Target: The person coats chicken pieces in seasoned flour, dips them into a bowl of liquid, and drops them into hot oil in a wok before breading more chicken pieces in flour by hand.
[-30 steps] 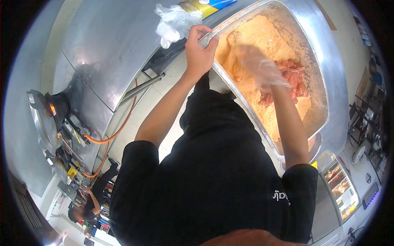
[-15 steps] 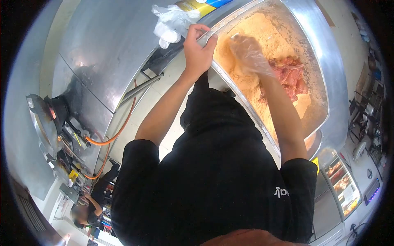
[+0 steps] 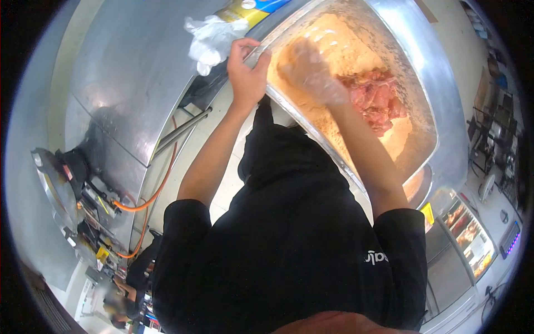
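Observation:
My left hand (image 3: 246,75), bare, is closed over the near left corner of a large metal tray (image 3: 303,111), with its thumb on the inner side of the rim. Inside, the tray holds a layer of pale orange breading powder (image 3: 364,53). My right hand (image 3: 306,69) wears a clear plastic glove and is in the powder at the left part of the tray. Motion blurs its fingers, so I cannot see whether they hold anything. Just right of its wrist lies a heap of raw reddish meat (image 3: 375,100), partly resting on the powder.
White plastic gloves (image 3: 214,42) lie left of the tray, beside a blue and yellow packet (image 3: 250,12). A round container (image 3: 420,186) stands near the tray's right end. An orange hose (image 3: 153,197) hangs at the left, and another person (image 3: 125,300) is at the lower left.
The view has shifted, so the tray and both hands appear further left. My right hand has moved through the powder, leaving finger marks above it. My left hand stays on the rim.

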A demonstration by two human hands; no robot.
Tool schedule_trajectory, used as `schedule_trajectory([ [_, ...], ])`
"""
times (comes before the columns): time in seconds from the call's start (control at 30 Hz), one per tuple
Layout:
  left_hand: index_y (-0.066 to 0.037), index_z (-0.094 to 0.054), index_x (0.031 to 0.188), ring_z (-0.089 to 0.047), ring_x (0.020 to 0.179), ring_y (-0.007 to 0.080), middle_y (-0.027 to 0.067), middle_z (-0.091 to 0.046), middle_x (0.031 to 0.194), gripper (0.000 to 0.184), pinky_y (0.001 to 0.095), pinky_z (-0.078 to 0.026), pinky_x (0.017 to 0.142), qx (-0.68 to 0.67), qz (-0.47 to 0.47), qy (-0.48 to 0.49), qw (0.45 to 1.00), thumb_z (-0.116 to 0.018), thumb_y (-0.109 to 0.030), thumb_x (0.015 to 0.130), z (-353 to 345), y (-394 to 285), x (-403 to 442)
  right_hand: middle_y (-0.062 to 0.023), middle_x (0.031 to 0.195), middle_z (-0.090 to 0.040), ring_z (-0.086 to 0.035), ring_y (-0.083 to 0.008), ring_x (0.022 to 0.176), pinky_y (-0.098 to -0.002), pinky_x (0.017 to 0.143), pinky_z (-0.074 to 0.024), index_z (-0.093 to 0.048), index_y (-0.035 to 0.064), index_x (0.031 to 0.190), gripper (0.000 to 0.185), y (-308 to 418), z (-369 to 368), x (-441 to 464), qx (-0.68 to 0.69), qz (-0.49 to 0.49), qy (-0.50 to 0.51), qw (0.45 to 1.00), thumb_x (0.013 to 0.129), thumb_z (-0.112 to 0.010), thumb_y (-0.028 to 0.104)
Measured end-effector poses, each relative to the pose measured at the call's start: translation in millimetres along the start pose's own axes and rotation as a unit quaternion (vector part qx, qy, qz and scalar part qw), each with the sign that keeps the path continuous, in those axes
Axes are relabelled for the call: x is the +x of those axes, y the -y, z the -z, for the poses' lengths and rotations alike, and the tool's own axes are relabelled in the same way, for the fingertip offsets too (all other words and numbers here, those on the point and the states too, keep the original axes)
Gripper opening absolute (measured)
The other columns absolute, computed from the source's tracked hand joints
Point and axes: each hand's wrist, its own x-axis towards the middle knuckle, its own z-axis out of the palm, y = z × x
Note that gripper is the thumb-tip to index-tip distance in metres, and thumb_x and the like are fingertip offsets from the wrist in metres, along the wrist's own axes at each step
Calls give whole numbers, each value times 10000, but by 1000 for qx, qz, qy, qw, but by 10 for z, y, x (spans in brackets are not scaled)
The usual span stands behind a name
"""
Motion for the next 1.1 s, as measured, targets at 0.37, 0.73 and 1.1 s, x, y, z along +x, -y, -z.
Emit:
schedule_trajectory([
  [0.37, -8, -538, 1005, -580, 935, 185, 81, -578, 995, 248, 329, -460, 884, -11, 16, 20, 1000, -687, -16, 807, 7, -27, -1, -260, 1176, -582, -560, -375, 1114, -445, 992, -420, -533, -18, 1230, 399, -403, -38, -40, 298, -267, 60, 914, 887, -485, 180],
  [0.73, -12, -519, 1008, -589, 875, 157, 87, -590, 951, 251, 294, -463, 803, -20, 23, 15, 999, -677, 0, 814, 9, -71, -11, -166, 1386, -490, -469, -341, 1271, -421, 1060, -369, -487, 103, 1342, 550, -1222, 194, -401, 131, -330, 242, 903, 915, -518, 448],
  [1.1, -20, -526, 1006, -580, 901, 155, 69, -584, 951, 258, 294, -458, 823, -34, 67, 23, 997, -689, -6, 807, 33, -91, -8, -158, 1247, -565, -568, -277, 1101, -374, 973, -431, -508, 62, 1303, 463, -751, 426, 54, 351, -313, 169, 866, 890, -582, 259],
])
